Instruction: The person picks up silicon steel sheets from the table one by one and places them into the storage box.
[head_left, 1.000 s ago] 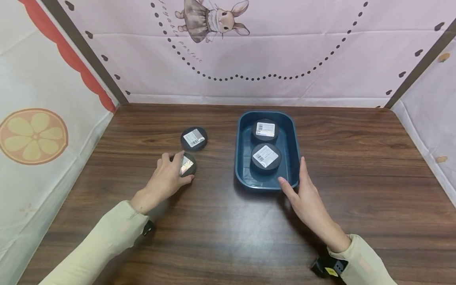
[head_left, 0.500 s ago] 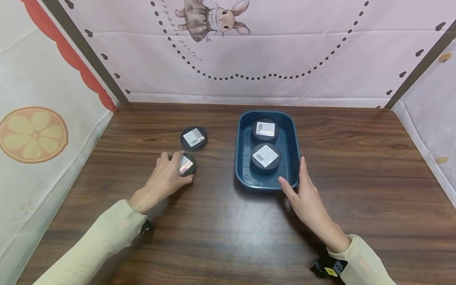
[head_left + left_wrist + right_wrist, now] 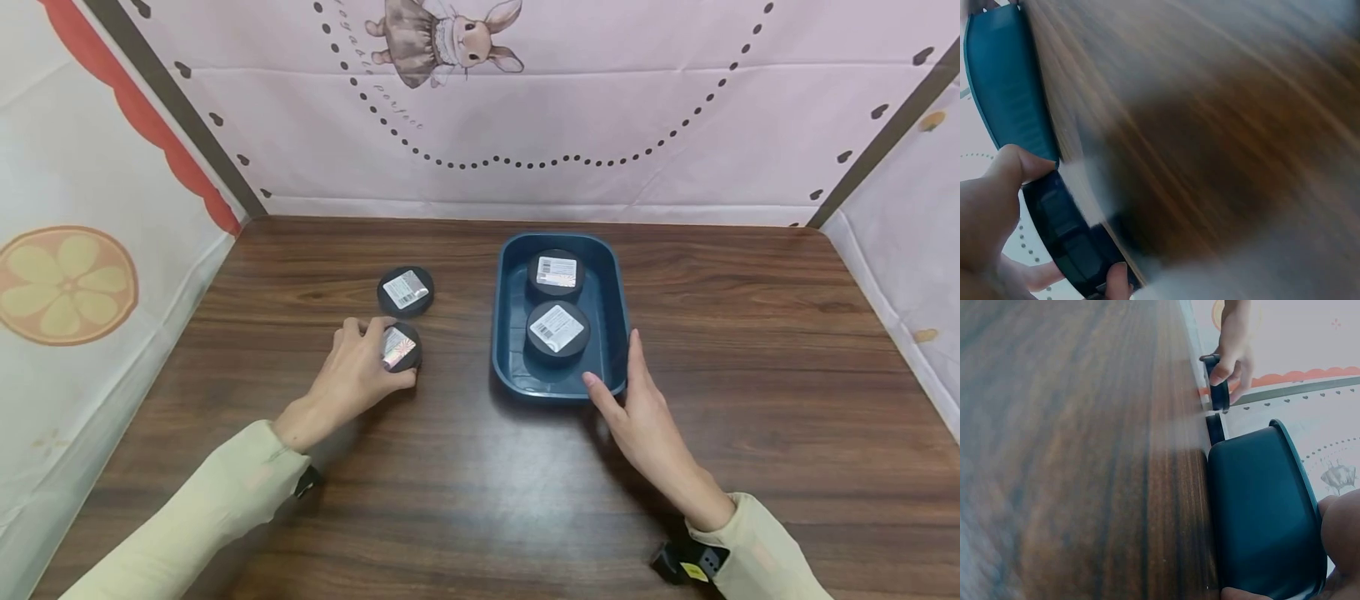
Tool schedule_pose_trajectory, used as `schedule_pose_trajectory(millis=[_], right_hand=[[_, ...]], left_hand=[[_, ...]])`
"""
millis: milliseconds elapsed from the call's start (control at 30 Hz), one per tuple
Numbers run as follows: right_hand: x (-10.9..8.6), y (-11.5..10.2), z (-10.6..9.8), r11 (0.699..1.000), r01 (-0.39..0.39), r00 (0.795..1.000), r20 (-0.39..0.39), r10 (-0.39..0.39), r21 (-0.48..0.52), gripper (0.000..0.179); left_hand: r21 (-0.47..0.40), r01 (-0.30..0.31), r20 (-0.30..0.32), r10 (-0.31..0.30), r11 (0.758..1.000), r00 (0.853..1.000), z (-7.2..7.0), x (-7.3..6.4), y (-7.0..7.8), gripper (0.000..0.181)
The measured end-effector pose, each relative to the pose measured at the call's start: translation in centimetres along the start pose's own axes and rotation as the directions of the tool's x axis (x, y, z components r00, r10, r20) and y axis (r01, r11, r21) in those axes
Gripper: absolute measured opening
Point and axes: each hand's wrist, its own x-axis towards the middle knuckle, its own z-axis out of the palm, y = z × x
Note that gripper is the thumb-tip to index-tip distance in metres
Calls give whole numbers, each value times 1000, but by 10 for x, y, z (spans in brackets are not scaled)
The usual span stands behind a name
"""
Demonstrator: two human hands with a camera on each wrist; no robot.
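Observation:
My left hand grips a round flat black case by its sides, thumb at the near edge and fingers at the far one. A silvery label shows on its top. The left wrist view has the case's dark, ridged side between thumb and fingers. At the near right corner of a blue rectangular tray, my right hand holds the rim, thumb over the edge and fingers along the outer wall. Two similar black cases, the far one and the near one, lie inside, labels up.
Another labelled black case lies on the brown wooden table, just beyond my left hand. Printed cloth walls close off the back and both sides. A small black device sits at the right wrist.
My left hand has shifted slightly to the right with the case it grips, a little away from its earlier spot. The right hand and the tray have stayed put.

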Motion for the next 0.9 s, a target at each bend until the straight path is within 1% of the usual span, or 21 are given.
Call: schedule_pose_trajectory(millis=[133, 333, 467, 667, 767, 900], right_hand=[[0, 0, 0, 1000, -5, 1000, 3, 5, -2, 97], [0, 1, 0, 1000, 5, 1000, -8, -5, -1, 97], [0, 1, 0, 1000, 10, 1000, -14, -10, -6, 96], [0, 2, 0, 1000, 13, 1000, -16, -13, -5, 96], [0, 2, 0, 1000, 17, 1000, -18, -17, -4, 96], [0, 2, 1, 1000, 18, 1000, -19, -18, -8, 96]], left_hand=[[-11, -22, -28, 22, 1000, 999, 1, 0, 8, 78], [-13, -78, -69, 77, 997, 995, -1, -1, 19, 78], [-9, -90, -66, 89, 996, 994, -2, -1, 24, 78], [-15, -79, -51, 78, 997, 996, -4, -1, 31, 81], [-12, -87, -60, 86, 996, 995, -6, -1, 34, 81], [1, -113, -78, 113, 994, 991, -9, -2, 41, 82]])
